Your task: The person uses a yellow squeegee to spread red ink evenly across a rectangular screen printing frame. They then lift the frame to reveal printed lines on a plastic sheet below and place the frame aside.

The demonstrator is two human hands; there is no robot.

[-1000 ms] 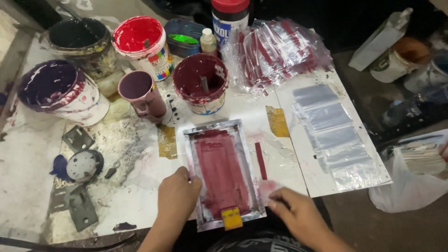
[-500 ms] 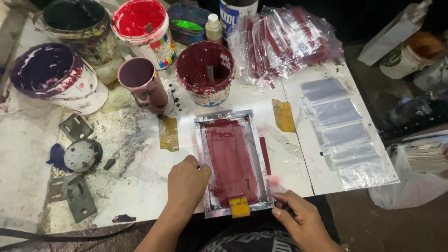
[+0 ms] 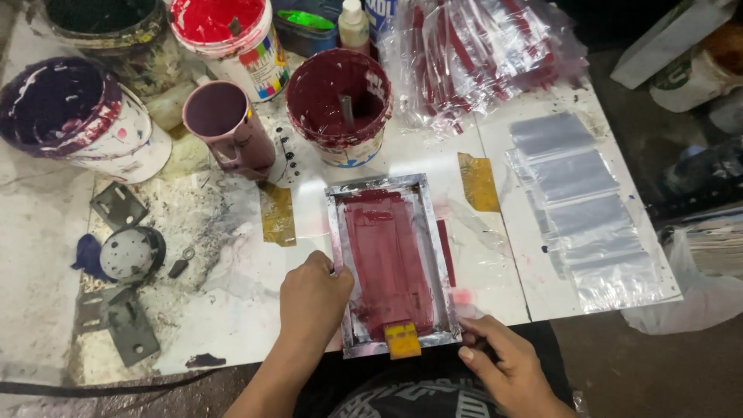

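Observation:
A small metal-framed printing screen (image 3: pixel 436 255) lies flat on the white table, its mesh coated in dark red ink. A yellow-handled squeegee (image 3: pixel 402 339) rests at the screen's near end. My left hand (image 3: pixel 313 298) presses on the frame's left edge, fingers curled over it. My right hand (image 3: pixel 503 364) touches the near right corner of the frame at the table's front edge. A tub of dark red ink (image 3: pixel 338 104) with a stick in it stands just beyond the screen.
Paint tubs stand at the back: red (image 3: pixel 224 35), purple-stained white (image 3: pixel 73 116), a mauve mug (image 3: pixel 224 128). A heap of clear bags with red prints (image 3: pixel 480 54) lies at back right. A row of blank clear pouches (image 3: pixel 576 205) lies right. Metal brackets (image 3: pixel 116 271) sit left.
The view has shifted slightly. My left hand slid up along the frame's left edge; my right hand stayed at the near right corner. The screen stays flat.

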